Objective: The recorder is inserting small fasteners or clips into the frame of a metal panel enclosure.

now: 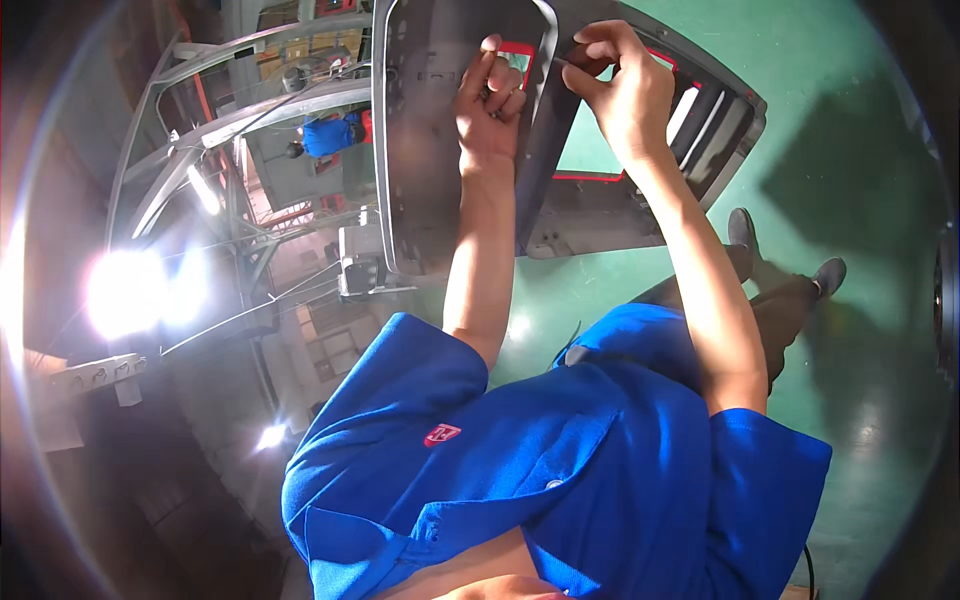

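Both of my hands are at a large dark grey moulded panel (425,200), shaped like a vehicle door part. My left hand (490,115) lies over its left section with the fingers curled in, beside a small red-edged opening (520,52). What those fingers hold, if anything, is hidden. My right hand (632,95) is bent over the panel's middle, thumb and fingers brought together near the seam. Whatever they pinch is too small to make out. Below this hand a larger red-edged opening (590,150) shows the green floor through it.
At the left stands a metal frame (215,130) with cables, and a bright lamp (130,290) shines. Farther off, a person in blue (330,137) is visible. Under the panel and to the right runs the green floor (850,330); my shoes (742,228) rest on it.
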{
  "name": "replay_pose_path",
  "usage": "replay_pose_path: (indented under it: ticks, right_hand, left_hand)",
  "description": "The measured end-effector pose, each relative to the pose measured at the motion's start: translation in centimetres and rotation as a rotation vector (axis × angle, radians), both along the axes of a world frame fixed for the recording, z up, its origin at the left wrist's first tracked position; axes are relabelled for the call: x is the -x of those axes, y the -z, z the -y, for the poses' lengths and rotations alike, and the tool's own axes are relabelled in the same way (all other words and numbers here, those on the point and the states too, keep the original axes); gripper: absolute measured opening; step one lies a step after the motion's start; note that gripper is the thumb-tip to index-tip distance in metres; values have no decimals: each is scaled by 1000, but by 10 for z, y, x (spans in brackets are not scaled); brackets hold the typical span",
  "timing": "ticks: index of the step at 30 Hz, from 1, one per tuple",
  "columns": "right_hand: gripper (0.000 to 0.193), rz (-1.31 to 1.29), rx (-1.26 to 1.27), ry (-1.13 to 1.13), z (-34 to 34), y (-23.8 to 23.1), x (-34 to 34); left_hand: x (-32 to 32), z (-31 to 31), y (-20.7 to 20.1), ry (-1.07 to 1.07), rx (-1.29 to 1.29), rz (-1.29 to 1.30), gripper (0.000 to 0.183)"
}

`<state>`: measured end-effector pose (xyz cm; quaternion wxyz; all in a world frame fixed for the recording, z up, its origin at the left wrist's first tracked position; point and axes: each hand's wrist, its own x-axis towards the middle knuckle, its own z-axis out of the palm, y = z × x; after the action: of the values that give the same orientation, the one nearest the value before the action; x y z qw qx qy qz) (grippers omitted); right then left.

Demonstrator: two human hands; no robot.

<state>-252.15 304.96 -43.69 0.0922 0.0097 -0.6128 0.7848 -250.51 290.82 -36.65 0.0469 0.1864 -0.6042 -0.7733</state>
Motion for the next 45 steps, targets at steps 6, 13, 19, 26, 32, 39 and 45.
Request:
replay_pose_path:
  ticks: [6, 13, 19, 26, 32, 39, 45]
  right_hand:
    - [41, 21, -270, -12, 2, -6, 6]
    - [38, -140, -241, -55, 8, 1, 20]
    - [40, -180, -202, -132, -12, -3, 25]
    - [26, -274, -14, -478, -85, -29, 14]
    - [34, 235, -113, -698, -172, -11, 36]
    - [8, 290, -132, -680, -238, 33, 80]
    - [9, 266, -122, -384, -274, 49, 130]
  left_hand:
    - [-1, 4, 4, -1, 29, -16, 21]
    - [-1, 7, 6, -49, -26, -3, 21]
    - [-1, 8, 9, -118, 129, -19, 27]
    - [-21, -97, -3, -59, 652, 37, 25]
    - [-2, -186, 47, 78, 158, 437, 26]
    - [43, -241, 81, 204, -79, 471, 29]
    - [81, -265, 97, 125, -309, 290, 25]
